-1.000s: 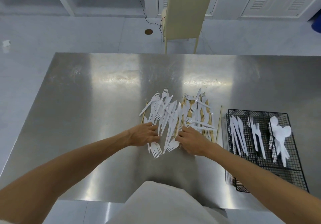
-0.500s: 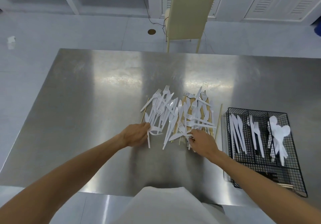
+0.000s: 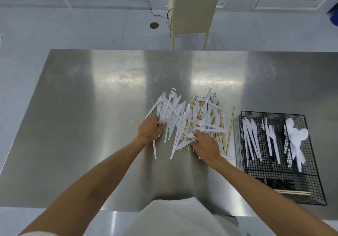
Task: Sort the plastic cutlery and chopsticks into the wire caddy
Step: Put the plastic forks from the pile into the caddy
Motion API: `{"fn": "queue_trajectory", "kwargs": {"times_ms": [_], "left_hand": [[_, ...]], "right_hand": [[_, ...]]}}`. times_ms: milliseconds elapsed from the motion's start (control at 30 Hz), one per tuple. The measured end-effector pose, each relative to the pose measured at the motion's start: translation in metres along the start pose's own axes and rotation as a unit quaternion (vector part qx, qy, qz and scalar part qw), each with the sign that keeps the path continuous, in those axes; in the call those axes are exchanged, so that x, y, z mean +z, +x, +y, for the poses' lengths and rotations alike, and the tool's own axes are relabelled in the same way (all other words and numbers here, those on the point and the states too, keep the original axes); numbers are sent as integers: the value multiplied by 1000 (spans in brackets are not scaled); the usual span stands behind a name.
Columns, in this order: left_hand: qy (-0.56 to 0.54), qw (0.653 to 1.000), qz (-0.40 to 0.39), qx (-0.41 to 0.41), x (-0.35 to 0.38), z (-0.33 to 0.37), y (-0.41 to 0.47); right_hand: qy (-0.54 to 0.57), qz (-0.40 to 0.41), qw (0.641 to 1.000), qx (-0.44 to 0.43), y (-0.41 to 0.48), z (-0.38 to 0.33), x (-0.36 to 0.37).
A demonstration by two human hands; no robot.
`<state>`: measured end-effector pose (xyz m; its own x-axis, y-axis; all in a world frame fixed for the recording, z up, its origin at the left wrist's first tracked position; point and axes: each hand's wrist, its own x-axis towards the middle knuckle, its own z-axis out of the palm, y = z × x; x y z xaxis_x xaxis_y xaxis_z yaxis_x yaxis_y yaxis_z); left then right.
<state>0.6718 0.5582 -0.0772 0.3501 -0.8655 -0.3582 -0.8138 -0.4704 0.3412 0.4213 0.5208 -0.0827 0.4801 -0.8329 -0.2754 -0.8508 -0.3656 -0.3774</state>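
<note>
Left hand [image 3: 149, 131] is at the left edge of the plastic cutlery [image 3: 182, 115]. Its fingers are curled round a few white pieces, and one long white handle [image 3: 154, 149] pokes out under the hand toward the person.

Right hand [image 3: 205, 144] is at the near right edge of the same heap. Its fingers are bent and the fingertips [image 3: 194, 138] sit on a white fork and knife. Cannot tell if it pinches them or only touches them.

The heap lies between and beyond the two hands, flat on the steel tabletop [image 3: 91, 126], with forks, knives and spoons crossed over each other. Bamboo chopsticks [image 3: 218, 126] lie under and among them, mostly beyond the right hand. One loose chopstick [image 3: 230, 131] lies just right of the heap.

The black wire caddy [image 3: 313, 179] sits right of the right hand, apart from it, just past the loose chopstick.
- Knives [image 3: 251, 140] are in its left slot.
- Forks [image 3: 271, 138] are in the middle slot.
- Spoons [image 3: 296, 140] are in the right slot.
- A few sorted chopsticks [image 3: 294, 192] lie crosswise in the near compartment.

A pale chair [image 3: 192, 7] stands beyond the tabletop's far edge.
</note>
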Motion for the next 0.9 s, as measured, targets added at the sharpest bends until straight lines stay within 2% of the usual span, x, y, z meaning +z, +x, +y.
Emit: {"fn": "queue_trajectory", "kwargs": {"times_ms": [667,900], "left_hand": [[54,998,27,-31,-14,-24,-42],[11,998,35,-50,-6,-14,-74]], "right_hand": [[11,-28,999,-14,-15,-1,-8],[30,-36,998,-32,-29,5,-13]]}}
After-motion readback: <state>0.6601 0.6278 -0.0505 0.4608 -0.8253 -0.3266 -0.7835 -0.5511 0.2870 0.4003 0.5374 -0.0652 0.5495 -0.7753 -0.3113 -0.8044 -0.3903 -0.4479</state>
